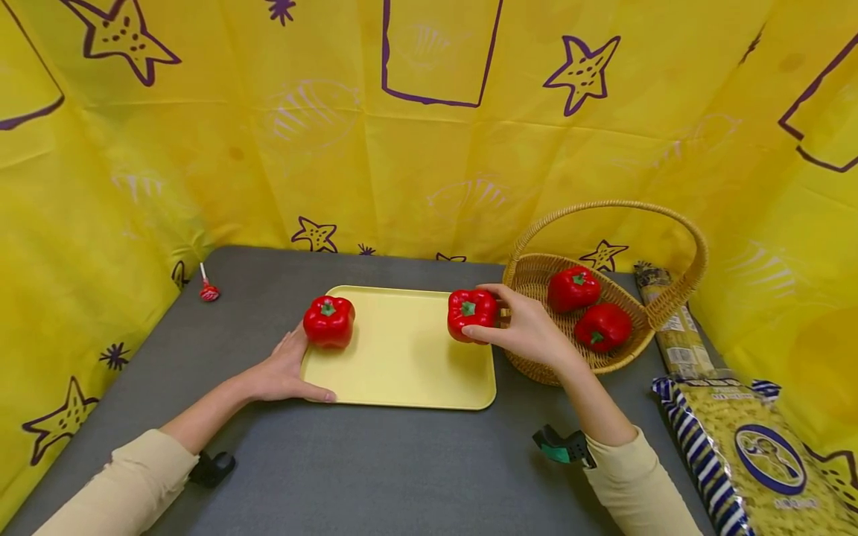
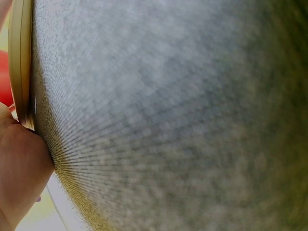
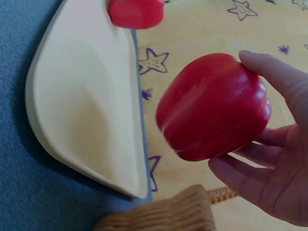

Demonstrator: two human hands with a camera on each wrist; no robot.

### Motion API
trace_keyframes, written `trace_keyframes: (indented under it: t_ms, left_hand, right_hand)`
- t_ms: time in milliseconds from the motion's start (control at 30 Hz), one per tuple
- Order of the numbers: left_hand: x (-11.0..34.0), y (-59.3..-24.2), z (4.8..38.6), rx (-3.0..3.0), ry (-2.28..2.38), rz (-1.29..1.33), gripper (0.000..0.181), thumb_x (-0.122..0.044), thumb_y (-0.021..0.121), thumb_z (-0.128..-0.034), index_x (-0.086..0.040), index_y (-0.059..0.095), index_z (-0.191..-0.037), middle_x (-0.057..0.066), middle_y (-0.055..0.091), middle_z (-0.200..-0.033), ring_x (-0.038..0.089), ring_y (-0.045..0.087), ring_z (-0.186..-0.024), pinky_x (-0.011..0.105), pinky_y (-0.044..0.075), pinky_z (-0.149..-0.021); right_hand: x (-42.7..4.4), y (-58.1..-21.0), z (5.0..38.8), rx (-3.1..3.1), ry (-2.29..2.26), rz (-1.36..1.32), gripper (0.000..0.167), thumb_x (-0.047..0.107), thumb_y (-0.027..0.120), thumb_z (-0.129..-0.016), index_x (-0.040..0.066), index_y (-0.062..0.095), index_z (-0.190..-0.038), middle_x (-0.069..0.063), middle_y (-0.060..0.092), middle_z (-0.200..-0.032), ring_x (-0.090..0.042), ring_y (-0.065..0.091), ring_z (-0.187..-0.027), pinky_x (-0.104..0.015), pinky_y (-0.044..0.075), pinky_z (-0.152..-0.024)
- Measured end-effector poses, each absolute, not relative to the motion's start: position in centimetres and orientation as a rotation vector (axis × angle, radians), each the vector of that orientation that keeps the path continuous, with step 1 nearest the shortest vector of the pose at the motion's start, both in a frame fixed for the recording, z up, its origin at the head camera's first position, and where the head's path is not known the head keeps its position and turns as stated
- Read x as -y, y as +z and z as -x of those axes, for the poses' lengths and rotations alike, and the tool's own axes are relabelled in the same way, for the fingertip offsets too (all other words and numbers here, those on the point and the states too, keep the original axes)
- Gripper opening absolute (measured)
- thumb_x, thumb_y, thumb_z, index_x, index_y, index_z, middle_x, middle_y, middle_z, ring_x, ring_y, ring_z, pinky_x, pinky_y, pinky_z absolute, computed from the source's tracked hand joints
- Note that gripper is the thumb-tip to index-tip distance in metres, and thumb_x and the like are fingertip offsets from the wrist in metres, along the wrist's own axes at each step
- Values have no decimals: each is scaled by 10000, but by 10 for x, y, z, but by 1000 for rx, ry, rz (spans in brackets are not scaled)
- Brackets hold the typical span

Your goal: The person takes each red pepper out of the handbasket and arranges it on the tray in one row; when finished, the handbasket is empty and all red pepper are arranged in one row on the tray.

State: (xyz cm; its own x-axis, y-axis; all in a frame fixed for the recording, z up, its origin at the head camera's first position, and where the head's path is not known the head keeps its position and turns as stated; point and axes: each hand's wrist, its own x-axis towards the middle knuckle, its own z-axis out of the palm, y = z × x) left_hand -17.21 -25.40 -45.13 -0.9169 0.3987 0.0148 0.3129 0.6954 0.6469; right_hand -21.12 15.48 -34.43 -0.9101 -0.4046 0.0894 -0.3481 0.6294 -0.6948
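Note:
A red bell pepper with a green stem is pinched between the thumb and fingers of my right hand. In the right wrist view, this bell pepper hangs above the tray's level. Below it lies a pale yellow rectangular tray, its right end in the pepper's shadow. Another red bell pepper stands on the tray's left end. My left hand rests against the tray's left front corner, fingers extended along the side and thumb by the front rim. The left wrist view shows mostly blurred table.
Right of the tray stands a wicker basket with a tall handle, holding two red bell peppers. Beyond it are a long packet and a large pasta bag. A red lollipop lies at the grey table's far left.

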Motion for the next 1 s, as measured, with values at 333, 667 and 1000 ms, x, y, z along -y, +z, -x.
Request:
trace_keyframes:
  t_ms: [333, 667, 1000]
  left_hand:
    - [254, -452, 173, -2775, 1011, -590, 1273, -521, 842, -662, -95, 41, -1554, 171, 91, -1588, 411, 80, -1432, 730, 45, -1051]
    - [254, -452, 173, -2783, 1012, -596, 1272, -518, 846, -660, -86, 50, -1553, 176, 92, -1587, 415, 77, -1433, 733, 45, -1046]
    - [254, -453, 172, -2790, 1003, -587, 1280, -537, 842, -655, -97, 44, -1555, 170, 86, -1589, 405, 72, -1438, 729, 44, -1050]
  right_hand:
    - [-136, -359, 216, -2740, -1136, 643, 696, 457, 792, -784, 133, 525, -1339, -42, 653, -1148, -214, 620, -1022, -343, 539, -764]
    - [-117, -371, 219, -2688, -1181, 642, 713, 443, 805, -775, 106, 532, -1341, -56, 633, -1197, -232, 602, -1091, -344, 549, -805]
    - [-96, -382, 222, -2635, -1255, 669, 656, 399, 817, -774, 93, 569, -1299, -54, 642, -1175, -242, 614, -1093, -342, 547, -819]
